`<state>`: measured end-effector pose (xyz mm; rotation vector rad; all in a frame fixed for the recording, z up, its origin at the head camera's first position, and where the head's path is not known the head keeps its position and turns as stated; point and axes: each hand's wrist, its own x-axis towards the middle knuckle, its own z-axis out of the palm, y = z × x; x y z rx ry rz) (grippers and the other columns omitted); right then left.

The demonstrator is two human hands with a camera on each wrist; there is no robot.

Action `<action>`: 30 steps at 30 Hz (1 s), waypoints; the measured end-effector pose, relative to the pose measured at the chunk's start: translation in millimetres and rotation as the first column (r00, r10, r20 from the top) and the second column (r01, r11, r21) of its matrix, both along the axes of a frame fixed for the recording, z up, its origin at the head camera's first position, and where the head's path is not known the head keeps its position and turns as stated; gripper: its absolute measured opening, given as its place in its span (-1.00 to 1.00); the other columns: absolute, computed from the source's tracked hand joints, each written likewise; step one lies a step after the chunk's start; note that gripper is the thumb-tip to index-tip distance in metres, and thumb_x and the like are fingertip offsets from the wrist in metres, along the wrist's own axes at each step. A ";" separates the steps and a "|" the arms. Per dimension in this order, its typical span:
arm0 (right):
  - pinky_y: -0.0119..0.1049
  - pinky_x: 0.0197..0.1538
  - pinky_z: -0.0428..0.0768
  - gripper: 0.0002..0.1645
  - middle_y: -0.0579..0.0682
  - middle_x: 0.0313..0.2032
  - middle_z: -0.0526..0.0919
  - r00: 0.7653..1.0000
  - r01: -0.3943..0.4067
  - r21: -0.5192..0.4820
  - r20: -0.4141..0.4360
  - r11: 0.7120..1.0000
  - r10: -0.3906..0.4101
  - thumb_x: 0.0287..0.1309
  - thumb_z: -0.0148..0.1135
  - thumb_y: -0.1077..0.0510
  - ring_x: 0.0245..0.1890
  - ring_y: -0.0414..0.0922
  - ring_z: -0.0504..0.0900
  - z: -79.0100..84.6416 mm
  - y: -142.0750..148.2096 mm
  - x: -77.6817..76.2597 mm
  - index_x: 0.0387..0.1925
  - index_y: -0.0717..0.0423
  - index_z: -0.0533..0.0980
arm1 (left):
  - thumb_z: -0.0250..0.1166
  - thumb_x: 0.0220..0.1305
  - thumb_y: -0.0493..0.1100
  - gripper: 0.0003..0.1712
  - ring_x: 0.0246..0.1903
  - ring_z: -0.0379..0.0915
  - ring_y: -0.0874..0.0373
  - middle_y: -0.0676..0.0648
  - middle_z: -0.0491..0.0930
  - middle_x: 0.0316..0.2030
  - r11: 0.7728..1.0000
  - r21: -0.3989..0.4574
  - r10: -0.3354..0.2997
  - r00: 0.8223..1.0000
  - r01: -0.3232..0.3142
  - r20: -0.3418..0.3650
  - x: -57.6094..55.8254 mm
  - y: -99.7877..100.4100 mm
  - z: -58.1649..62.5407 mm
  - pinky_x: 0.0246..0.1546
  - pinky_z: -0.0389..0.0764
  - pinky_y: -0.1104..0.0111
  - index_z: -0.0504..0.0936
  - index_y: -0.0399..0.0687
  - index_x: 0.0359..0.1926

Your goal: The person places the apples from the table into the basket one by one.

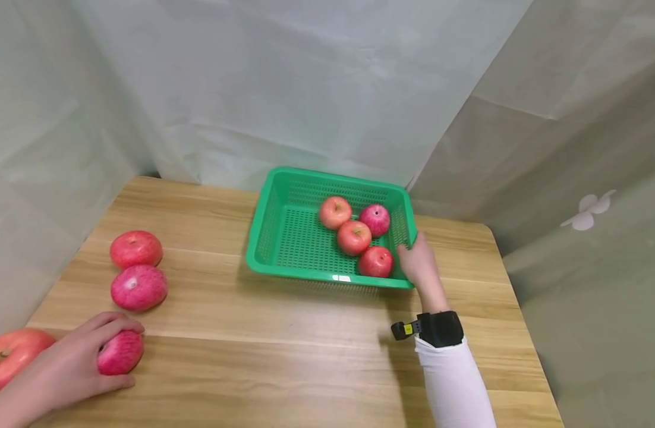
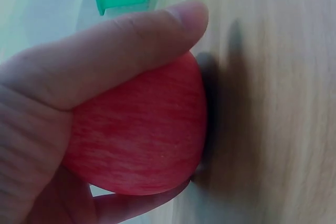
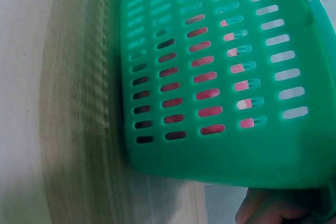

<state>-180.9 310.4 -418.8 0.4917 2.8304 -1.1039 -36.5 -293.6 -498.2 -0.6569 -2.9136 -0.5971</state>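
My left hand [image 1: 84, 359] grips a red apple [image 1: 120, 353] near the table's left front; in the left wrist view the thumb and fingers wrap the apple [image 2: 142, 129] close above the wood. At the back of the table, a green plastic basket [image 1: 292, 273] holds several apples, among them a pale red apple [image 1: 335, 212] and a darker pink apple [image 1: 375, 220], grouped toward its right side. My right hand [image 1: 419, 261] grips the basket's right rim, thumb over the inside. Only some fingers [image 3: 278, 205] of it show under the rim in the right wrist view.
Two more apples, one red [image 1: 136, 248] and one pink [image 1: 139, 288], sit at the table's left. A larger apple [image 1: 14, 356] lies at the left edge, partly behind my left arm. Pale curtains [image 1: 306, 89] hang behind the wooden table [image 1: 285, 368].
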 end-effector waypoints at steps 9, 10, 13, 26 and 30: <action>0.18 0.10 0.64 -0.29 0.43 0.23 0.51 1.000 0.000 -0.021 -0.009 1.000 0.000 0.55 -0.04 0.07 0.18 0.28 0.58 -0.8 -1.6 1.9 0.51 0.40 0.13 | 0.86 -0.44 0.17 -0.13 -0.10 0.50 0.24 0.07 0.57 0.05 1.000 -0.019 0.021 1.000 -0.021 -0.016 3.6 -1.7 1.1 -0.27 0.48 0.68 0.69 0.24 0.02; 0.16 0.08 0.65 -0.30 0.43 0.22 0.51 1.000 -0.001 -0.018 -0.006 1.000 0.001 0.55 -0.04 0.07 0.16 0.27 0.58 -1.3 -2.0 2.5 0.50 0.40 0.13 | 0.86 -0.43 0.18 -0.14 -0.10 0.49 0.26 0.08 0.57 0.05 1.000 -0.014 0.022 1.000 -0.023 -0.015 4.6 -2.4 0.8 -0.26 0.46 0.71 0.69 0.25 0.03; 0.12 0.03 0.65 -0.31 0.41 0.20 0.52 1.000 -0.001 -0.013 -0.004 1.000 0.001 0.55 -0.03 0.06 0.11 0.25 0.59 -0.9 -3.0 3.9 0.49 0.39 0.15 | 0.85 -0.41 0.22 -0.14 -0.10 0.46 0.34 0.11 0.57 0.05 1.000 -0.004 0.029 1.000 -0.029 -0.010 7.7 -3.3 -0.5 -0.24 0.41 0.77 0.69 0.27 0.04; 0.07 0.00 0.62 -0.37 0.37 0.13 0.54 1.000 0.004 0.002 -0.023 1.000 -0.004 0.54 -0.01 0.06 0.05 0.21 0.58 -0.1 -0.6 2.0 0.42 0.37 0.21 | 0.86 -0.33 -0.11 -0.16 -0.33 0.37 0.44 0.32 0.45 -0.29 0.989 0.148 0.010 0.998 -0.018 0.057 3.6 15.6 9.2 -0.32 0.35 0.66 0.50 0.30 -0.05; 0.06 -0.03 0.63 -0.38 0.37 0.12 0.54 1.000 0.005 0.008 -0.019 1.000 -0.004 0.56 -0.02 0.06 0.04 0.21 0.58 -0.4 0.3 1.0 0.43 0.37 0.20 | 0.85 -0.30 -0.14 -0.16 -0.34 0.36 0.44 0.34 0.42 -0.33 0.986 0.167 -0.010 0.998 0.000 0.056 1.6 21.7 14.1 -0.36 0.32 0.62 0.47 0.34 -0.07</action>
